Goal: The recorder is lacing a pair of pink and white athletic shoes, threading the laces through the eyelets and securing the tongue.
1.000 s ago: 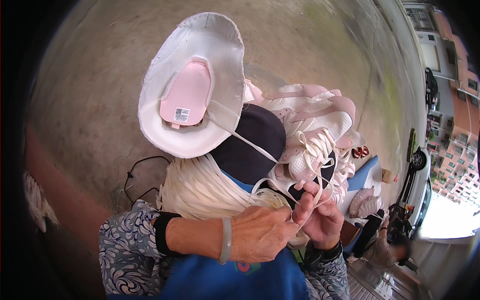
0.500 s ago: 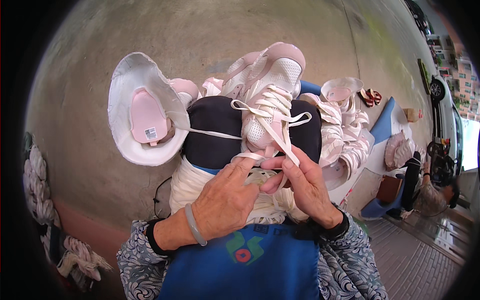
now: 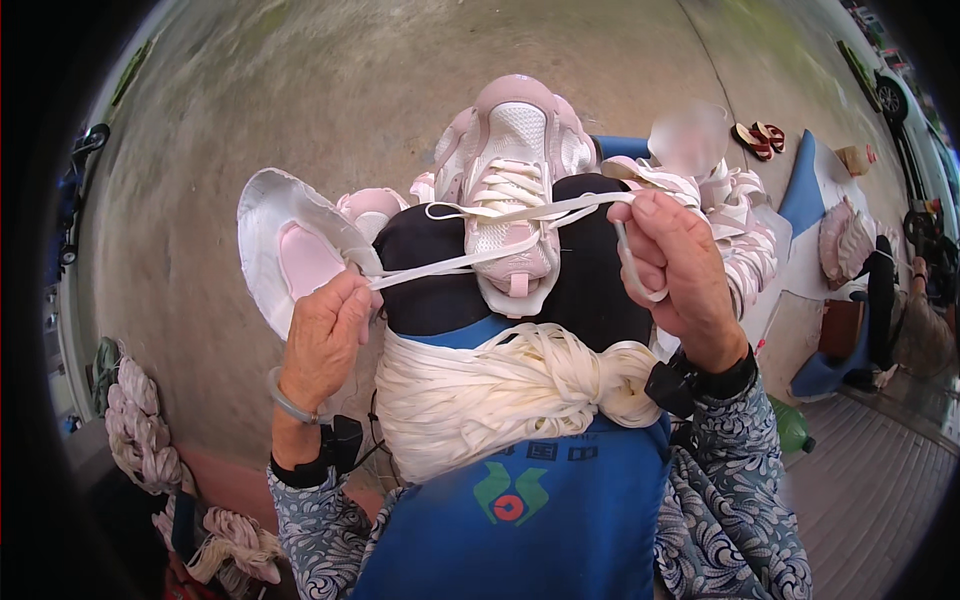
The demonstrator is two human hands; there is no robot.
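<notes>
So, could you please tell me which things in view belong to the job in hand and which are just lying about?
Apparently in the job:
white lace, held between left hand and right hand
pink-and-white shoe
bundle of pale laces

Seemingly lying about:
pair of sandals
green bottle

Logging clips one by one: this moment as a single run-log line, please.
left hand: holding white lace; right hand: holding white lace; white lace: stretched across pink-and-white shoe; cream lace bundle: below shoe

- left grip [image 3: 328, 325] pinched, left of the knees [image 3: 425, 260]
- right grip [image 3: 683, 265] curled, pinched, right of the knees
- forearms [image 3: 310, 510] apart, nearer than the knees
</notes>
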